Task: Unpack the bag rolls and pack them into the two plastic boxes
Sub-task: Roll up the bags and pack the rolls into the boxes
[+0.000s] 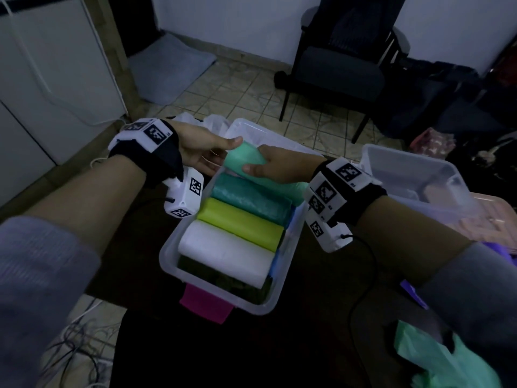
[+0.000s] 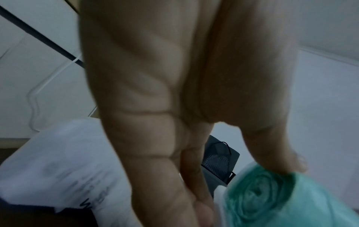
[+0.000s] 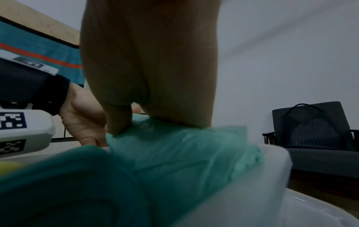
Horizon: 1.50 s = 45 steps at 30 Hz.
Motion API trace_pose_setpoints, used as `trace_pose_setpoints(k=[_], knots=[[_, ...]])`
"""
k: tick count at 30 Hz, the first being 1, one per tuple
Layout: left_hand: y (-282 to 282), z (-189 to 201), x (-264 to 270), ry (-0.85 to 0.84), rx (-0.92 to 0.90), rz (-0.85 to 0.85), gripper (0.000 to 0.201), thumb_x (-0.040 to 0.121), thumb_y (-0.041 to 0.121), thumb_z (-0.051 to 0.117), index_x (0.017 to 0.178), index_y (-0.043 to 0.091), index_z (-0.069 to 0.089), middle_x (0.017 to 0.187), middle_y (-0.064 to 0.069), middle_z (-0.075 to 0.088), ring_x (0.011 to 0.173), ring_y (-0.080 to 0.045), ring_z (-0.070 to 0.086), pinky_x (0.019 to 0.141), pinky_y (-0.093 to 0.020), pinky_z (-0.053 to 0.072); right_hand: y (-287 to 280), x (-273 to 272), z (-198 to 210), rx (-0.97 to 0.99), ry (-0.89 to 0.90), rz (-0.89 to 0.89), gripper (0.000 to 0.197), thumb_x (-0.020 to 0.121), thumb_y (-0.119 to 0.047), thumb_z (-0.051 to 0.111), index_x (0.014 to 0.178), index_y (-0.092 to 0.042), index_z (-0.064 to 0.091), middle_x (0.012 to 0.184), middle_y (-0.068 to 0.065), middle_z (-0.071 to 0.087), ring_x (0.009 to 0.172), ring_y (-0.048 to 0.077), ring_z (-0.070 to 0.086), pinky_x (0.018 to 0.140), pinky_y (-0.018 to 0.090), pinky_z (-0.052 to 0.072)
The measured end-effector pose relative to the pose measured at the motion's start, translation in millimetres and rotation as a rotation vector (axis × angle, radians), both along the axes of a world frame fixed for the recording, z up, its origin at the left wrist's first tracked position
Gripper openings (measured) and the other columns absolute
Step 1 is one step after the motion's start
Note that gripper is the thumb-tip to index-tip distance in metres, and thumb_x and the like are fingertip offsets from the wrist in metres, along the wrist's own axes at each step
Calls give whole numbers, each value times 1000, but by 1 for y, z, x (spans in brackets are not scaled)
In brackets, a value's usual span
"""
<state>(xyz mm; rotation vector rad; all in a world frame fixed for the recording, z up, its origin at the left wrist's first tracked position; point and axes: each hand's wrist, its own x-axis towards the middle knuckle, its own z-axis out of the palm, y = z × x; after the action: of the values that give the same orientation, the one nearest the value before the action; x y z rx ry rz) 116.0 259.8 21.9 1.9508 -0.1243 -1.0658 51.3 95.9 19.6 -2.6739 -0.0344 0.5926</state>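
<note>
The mint-green roll (image 1: 244, 158) is held over the far end of the nearer plastic box (image 1: 173, 249), tilted, with one end low against the box's far contents. The right hand (image 1: 275, 166) grips it from the right, thumb on the near side and fingers curled over the top. The left hand (image 1: 201, 151) meets the roll's left end: its thumb lies on top of that end, while the fingers (image 2: 196, 192) curve loosely below; whether they press the roll cannot be told.

In the box, side by side from far to near, lie a dark teal roll (image 1: 251, 198), a yellow-green roll (image 1: 240, 224) and a white roll (image 1: 226, 254), each touching its neighbour. A pink roll (image 1: 205, 305) sticks out from under the box's near edge. The second plastic box (image 1: 414, 175) stands to the right, a little farther off.

A loose green bag (image 1: 442, 362) lies at the near right. White plastic wrapping (image 2: 58, 165) lies just beyond the left hand. A dark chair (image 1: 340, 68) stands on the tiled floor (image 1: 246, 91) at the far side.
</note>
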Motion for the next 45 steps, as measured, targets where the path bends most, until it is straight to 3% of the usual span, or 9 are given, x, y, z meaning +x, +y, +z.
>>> trace_pose_setpoints(k=[8, 12, 15, 21, 23, 26, 28, 32, 45], knots=[[-8, -3, 1, -49, 88, 32, 21, 92, 25, 53, 92, 4, 57, 90, -6, 59, 81, -14, 58, 53, -19, 56, 7, -1, 4, -162, 106, 37, 68, 94, -55, 38, 142, -8, 34, 142, 10, 41, 124, 23, 45, 93, 25, 33], [-12, 0, -1, -100, 137, 40, 15, 90, 18, 58, 91, 3, 56, 88, -8, 61, 78, -18, 59, 54, -24, 57, 11, -9, -4, -140, 70, 37, 69, 93, -59, 35, 144, -13, 29, 146, 11, 38, 129, 27, 40, 107, 33, 32], [-16, -1, 1, -149, 184, 41, 16, 89, 17, 60, 93, 2, 55, 87, -8, 61, 80, -21, 59, 64, -31, 54, 11, -24, -10, -226, 12, 34, 79, 91, -64, 31, 151, -18, 7, 156, 13, 14, 142, 34, 17, 115, 46, 19], [-24, -2, 2, -261, 323, -38, 23, 87, 21, 65, 92, 1, 54, 104, -15, 62, 100, -33, 63, 89, -47, 52, 12, -53, -16, -244, -4, 3, 86, 85, -73, 30, 149, -31, -11, 158, 6, -11, 145, 31, -7, 115, 51, -1], [-26, -1, 3, -286, 351, -73, 23, 87, 21, 65, 86, 2, 53, 96, -15, 63, 84, -29, 68, 71, -38, 59, 14, -55, -21, -247, -25, -4, 84, 86, -72, 29, 149, -31, -10, 158, 6, -11, 145, 31, -8, 114, 53, -3], [-29, 1, 3, -324, 401, -119, 26, 89, 19, 63, 74, 3, 50, 78, -12, 57, 57, -23, 62, 38, -23, 50, 13, -54, -23, -248, -17, -6, 84, 87, -71, 29, 149, -30, -9, 158, 5, -10, 145, 31, -7, 115, 54, -2], [-30, 1, 2, -380, 460, -158, 28, 89, 21, 64, 72, 2, 52, 77, -14, 60, 59, -25, 60, 42, -25, 51, 13, -53, -23, -246, -9, 1, 86, 86, -72, 30, 150, -30, -10, 159, 5, -10, 145, 31, -7, 115, 55, -2], [-34, 0, -1, -478, 580, -228, 33, 89, 28, 63, 71, 4, 50, 79, -16, 55, 72, -27, 54, 72, -35, 48, 14, -49, -23, -302, 22, 21, 90, 83, -75, 30, 149, -31, -11, 159, 4, -9, 145, 32, -3, 114, 58, 3], [-43, 5, -10, -602, 701, -335, 39, 93, 25, 58, 62, 10, 40, 62, -6, 43, 52, -15, 40, 48, -21, 31, 16, -50, -29, -335, 2, 16, 89, 84, -75, 27, 149, -29, -12, 158, 5, -11, 145, 33, -4, 113, 58, 2]])
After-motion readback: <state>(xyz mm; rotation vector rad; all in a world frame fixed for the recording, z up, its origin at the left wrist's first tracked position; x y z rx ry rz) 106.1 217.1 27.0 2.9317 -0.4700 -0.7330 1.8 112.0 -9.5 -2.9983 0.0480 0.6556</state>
